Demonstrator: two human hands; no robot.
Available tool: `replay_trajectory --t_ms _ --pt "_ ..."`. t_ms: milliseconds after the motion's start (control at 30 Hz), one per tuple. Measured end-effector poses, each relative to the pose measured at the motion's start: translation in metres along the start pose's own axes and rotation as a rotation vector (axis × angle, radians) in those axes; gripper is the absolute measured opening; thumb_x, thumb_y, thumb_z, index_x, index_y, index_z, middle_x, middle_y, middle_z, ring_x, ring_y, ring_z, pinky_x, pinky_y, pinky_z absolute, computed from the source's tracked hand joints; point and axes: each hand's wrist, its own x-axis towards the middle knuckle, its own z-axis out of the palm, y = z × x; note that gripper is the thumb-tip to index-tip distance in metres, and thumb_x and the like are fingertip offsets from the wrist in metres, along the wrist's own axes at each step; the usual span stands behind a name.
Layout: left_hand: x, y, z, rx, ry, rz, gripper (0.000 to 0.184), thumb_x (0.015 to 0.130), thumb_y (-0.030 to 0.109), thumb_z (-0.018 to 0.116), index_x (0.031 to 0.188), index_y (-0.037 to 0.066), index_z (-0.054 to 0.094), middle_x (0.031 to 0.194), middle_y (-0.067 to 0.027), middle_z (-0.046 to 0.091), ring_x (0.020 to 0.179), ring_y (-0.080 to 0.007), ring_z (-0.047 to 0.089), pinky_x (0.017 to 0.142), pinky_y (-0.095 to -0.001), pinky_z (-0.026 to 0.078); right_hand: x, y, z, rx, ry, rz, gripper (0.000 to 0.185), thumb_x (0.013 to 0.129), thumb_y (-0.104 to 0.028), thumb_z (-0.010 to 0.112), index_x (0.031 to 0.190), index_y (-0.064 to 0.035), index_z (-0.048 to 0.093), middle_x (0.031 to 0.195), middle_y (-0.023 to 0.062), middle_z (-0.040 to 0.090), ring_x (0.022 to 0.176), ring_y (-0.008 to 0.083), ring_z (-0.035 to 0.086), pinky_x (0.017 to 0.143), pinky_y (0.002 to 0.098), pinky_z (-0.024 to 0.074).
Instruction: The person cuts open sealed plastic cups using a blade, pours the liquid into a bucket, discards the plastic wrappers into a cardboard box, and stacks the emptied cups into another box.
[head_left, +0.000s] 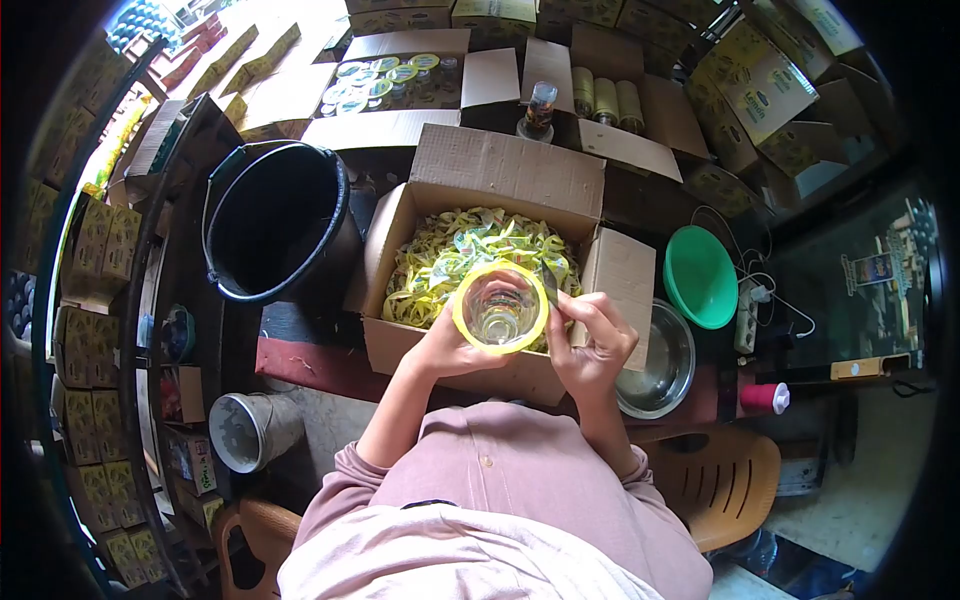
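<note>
My left hand (450,345) is wrapped round a clear cup (500,308) with a yellow rim, whose round face is turned up toward the camera. At the cup's right edge, my right hand (596,345) pinches a thin dark blade-like tool (549,283), its tip pointing up beside the rim. Both hands are over the near side of an open cardboard box (505,160). Inside the box lies a heap of yellow and clear plastic strips (430,262).
A black bucket (345,200) stands left of the box. To the right are a green basin (700,278), a metal bowl (680,365), a pink thread spool (762,398) and a power strip (746,318). Behind, a carton holds yellow-lidded cups (402,74); a glass jar (540,108) stands nearby.
</note>
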Motion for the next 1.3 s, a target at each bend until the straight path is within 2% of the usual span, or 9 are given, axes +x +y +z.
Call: replay_trajectory --t_ms 167,300,400,600,700,800,933,1133,1300 --pt "0.0 -0.008 0.006 -0.04 0.146 -0.024 0.065 0.064 0.004 0.076 0.118 0.005 0.039 0.108 -0.0077 0.049 0.102 -0.018 0.051 0.088 -0.032 0.043 -0.005 -0.004 0.004 -0.044 0.014 0.017 0.021 0.066 0.004 0.068 0.086 -0.0036 0.066 0.067 0.0062 0.059 0.057 0.0155 0.059 0.053 0.0255 0.047" --pt "0.001 -0.012 0.0 0.027 0.051 -0.038 0.065 0.062 0.003 0.076 0.115 0.005 0.039 0.106 -0.0071 0.049 0.101 -0.0171 0.051 0.088 -0.0314 0.043 -0.005 -0.004 0.005 -0.043 0.035 0.015 0.021 0.066 0.003 0.068 0.086 -0.0036 0.066 0.066 0.0062 0.058 0.057 0.0152 0.059 0.053 0.0254 0.0467" --pt "0.0 -0.009 0.002 0.007 0.068 -0.068 0.065 0.061 0.003 0.077 0.114 0.005 0.04 0.106 -0.007 0.049 0.1 -0.017 0.051 0.088 -0.0313 0.043 -0.004 -0.006 0.005 -0.059 0.042 0.015 0.021 0.066 0.003 0.069 0.085 -0.0033 0.066 0.066 0.0062 0.058 0.057 0.0154 0.059 0.053 0.0255 0.0465" --pt "0.001 0.002 0.006 0.216 0.045 0.021 0.067 0.06 0.002 0.077 0.116 0.006 0.039 0.106 -0.0066 0.05 0.1 -0.0179 0.051 0.089 -0.0314 0.042 0.002 -0.005 0.008 -0.122 0.066 -0.021 0.019 0.066 0.004 0.068 0.084 -0.0028 0.066 0.066 0.0062 0.059 0.057 0.0145 0.059 0.052 0.0249 0.0463" --pt "0.001 -0.007 0.002 0.045 0.013 0.001 0.066 0.062 0.003 0.076 0.116 0.006 0.038 0.108 -0.007 0.048 0.103 -0.0174 0.049 0.089 -0.0315 0.042 0.003 -0.001 0.008 -0.011 0.053 0.027 0.017 0.066 0.004 0.068 0.082 -0.0017 0.065 0.066 0.0067 0.059 0.056 0.0141 0.059 0.052 0.0247 0.0462" --pt "0.003 -0.002 0.008 -0.034 0.111 -0.047 0.063 0.066 0.004 0.074 0.117 0.007 0.036 0.112 -0.0075 0.044 0.108 -0.0173 0.045 0.089 -0.0322 0.042 0.0 -0.001 0.009 0.054 0.096 0.105 0.016 0.066 0.008 0.067 0.08 0.0028 0.062 0.065 0.006 0.056 0.056 0.0108 0.055 0.052 0.022 0.0421" --pt "-0.001 -0.015 0.008 -0.07 0.146 -0.024 0.059 0.071 0.003 0.07 0.117 0.007 0.033 0.115 -0.0084 0.038 0.113 -0.0194 0.04 0.093 -0.0339 0.041 -0.003 -0.004 0.006 -0.007 0.103 0.072 0.014 0.067 0.003 0.067 0.081 -0.0002 0.064 0.065 0.0071 0.057 0.055 0.0138 0.058 0.052 0.0245 0.0466" --pt "0.002 -0.011 0.015 -0.14 0.181 -0.055 0.065 0.074 0.002 0.067 0.126 0.005 0.029 0.117 -0.0111 0.04 0.112 -0.0195 0.043 0.095 -0.0352 0.038 -0.006 -0.004 0.009 -0.088 0.102 0.015 0.017 0.066 0.003 0.068 0.082 -0.002 0.065 0.065 0.0059 0.057 0.055 0.0139 0.058 0.052 0.025 0.0466" --pt "0.004 -0.01 0.015 -0.074 0.138 -0.002 0.066 0.075 0.001 0.065 0.129 0.005 0.027 0.118 -0.0118 0.042 0.111 -0.0193 0.045 0.093 -0.0347 0.038 -0.005 -0.005 0.009 -0.102 0.084 0.018 0.017 0.066 0.003 0.068 0.082 -0.0022 0.065 0.066 0.0063 0.058 0.056 0.0146 0.058 0.052 0.0254 0.0463"
